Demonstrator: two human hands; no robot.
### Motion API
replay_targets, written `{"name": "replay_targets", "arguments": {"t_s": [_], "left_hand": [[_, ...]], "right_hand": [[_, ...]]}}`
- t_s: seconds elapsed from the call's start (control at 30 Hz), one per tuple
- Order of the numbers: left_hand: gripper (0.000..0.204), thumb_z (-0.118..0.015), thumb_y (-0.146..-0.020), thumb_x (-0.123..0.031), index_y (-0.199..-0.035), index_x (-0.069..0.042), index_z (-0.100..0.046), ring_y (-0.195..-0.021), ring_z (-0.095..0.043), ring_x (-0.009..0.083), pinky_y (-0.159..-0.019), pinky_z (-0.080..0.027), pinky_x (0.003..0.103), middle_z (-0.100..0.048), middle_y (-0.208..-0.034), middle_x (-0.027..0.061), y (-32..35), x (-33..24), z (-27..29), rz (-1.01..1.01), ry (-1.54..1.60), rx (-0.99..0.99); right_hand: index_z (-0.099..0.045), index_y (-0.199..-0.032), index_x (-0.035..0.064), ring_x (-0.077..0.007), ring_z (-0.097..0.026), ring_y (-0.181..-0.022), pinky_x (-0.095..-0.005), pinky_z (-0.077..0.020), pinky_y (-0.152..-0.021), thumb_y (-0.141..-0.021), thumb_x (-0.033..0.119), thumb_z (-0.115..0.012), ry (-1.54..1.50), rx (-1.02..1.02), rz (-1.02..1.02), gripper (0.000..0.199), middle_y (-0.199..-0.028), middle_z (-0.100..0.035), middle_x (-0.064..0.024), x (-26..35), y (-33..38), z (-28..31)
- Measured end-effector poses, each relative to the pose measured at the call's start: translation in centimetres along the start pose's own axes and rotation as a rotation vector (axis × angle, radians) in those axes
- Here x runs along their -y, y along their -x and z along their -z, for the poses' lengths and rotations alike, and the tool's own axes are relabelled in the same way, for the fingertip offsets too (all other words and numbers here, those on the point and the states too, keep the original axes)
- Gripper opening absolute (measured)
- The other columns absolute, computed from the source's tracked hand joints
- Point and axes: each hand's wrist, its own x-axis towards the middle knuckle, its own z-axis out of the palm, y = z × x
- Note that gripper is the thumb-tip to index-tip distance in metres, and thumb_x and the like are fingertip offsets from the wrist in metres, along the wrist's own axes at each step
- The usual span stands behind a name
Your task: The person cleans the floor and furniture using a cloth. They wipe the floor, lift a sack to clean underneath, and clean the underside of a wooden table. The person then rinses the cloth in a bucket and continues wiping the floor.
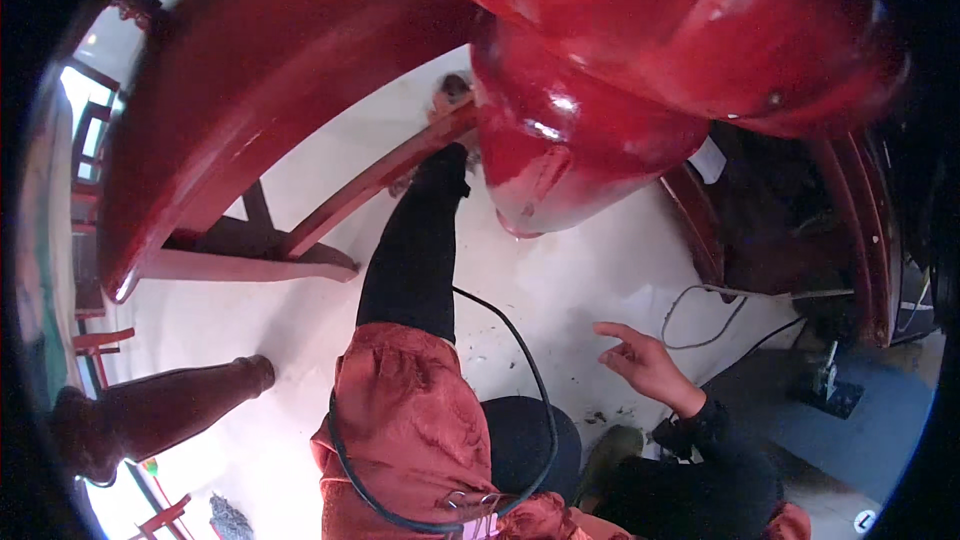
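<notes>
You have a big glossy red wooden piece [590, 155] hanging over you, its tapered end pointing down toward the pale floor [590, 290] right ahead. Your left hand [442, 103] is reaching in by the thin red brace [375, 182], and the brace hides so much of it that I can't tell whether those fingers are clenched, gripping or released. Over on your right, the right hand [645, 368] hangs above the floor, fingers loosely curled and parted, nothing visible in their grasp.

So here's the danger: if the red piece tips or slides, that left hand could be pinched against the brace, and with so little of it in sight you'd get scant warning. Your right hand isn't touching the wood, so it would be late to steady anything.

Watch the black cable [543, 385] too, looping over your lap; stretch further and it could snag or tug. The grey cord [735, 292] lies coiled on the right, ready to catch a foot. That shiny lacquer looks slippery and easily scuffed, I'd judge; there's a duller patch [545, 180] on the tapered end. And those dark specks [605, 415] on the floor might scratch the finish if the wood drags across them.
</notes>
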Motion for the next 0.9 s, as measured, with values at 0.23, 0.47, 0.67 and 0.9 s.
{"name": "replay_targets", "arguments": {"t_s": [0.23, 0.47, 0.67, 0.9], "left_hand": [[0.042, -0.064, -0.083, -0.032, -0.125, -0.034, -0.065, -0.114, -0.060, 0.0391, -0.098, -0.047, 0.050, -0.054, -0.136, 0.0129, 7.4, 1.8, 1.5, -0.124, -0.091, 0.176], [0.036, -0.068, -0.083, -0.036, -0.120, -0.032, -0.070, -0.116, -0.056, 0.0368, -0.102, -0.046, 0.047, -0.054, -0.127, 0.0124, 21.2, 0.0, 8.0, -0.106, -0.176, 0.450], [0.048, -0.074, -0.069, -0.017, -0.116, -0.029, -0.073, -0.114, -0.057, 0.0329, -0.097, -0.049, 0.043, -0.053, -0.120, 0.0112, 31.3, 1.8, 11.7, -0.275, -0.078, 0.776], [0.048, -0.076, -0.070, -0.019, -0.117, -0.019, -0.070, -0.107, -0.057, 0.0296, -0.094, -0.047, 0.037, -0.058, -0.112, 0.0100, 24.3, 2.3, 14.8, -0.106, 0.210, 0.575]], "right_hand": [[-0.055, -0.136, 0.0087, -0.0095, -0.059, -0.075, -0.0277, -0.0512, -0.073, -0.093, 0.003, -0.060, -0.044, -0.031, 0.094, 0.043, -0.112, -0.066, -0.0035, 1.4, -1.0, -1.0], [-0.055, -0.134, 0.0057, -0.0091, -0.062, -0.085, -0.0265, -0.0512, -0.079, -0.095, 0.002, -0.059, -0.027, 0.036, 0.088, 0.040, -0.122, -0.064, -0.0036, 1.9, -0.8, -2.1], [-0.057, -0.133, 0.0059, -0.0094, -0.063, -0.088, -0.0268, -0.0514, -0.080, -0.095, 0.002, -0.058, -0.047, 0.045, 0.122, 0.039, -0.125, -0.064, -0.0039, 1.8, -1.6, -4.2], [-0.057, -0.133, 0.0068, -0.0121, -0.063, -0.079, -0.0297, -0.0534, -0.076, -0.091, 0.003, -0.060, -0.103, -0.023, 0.127, 0.042, -0.121, -0.067, -0.0076, 0.3, -2.5, -5.0]]}}
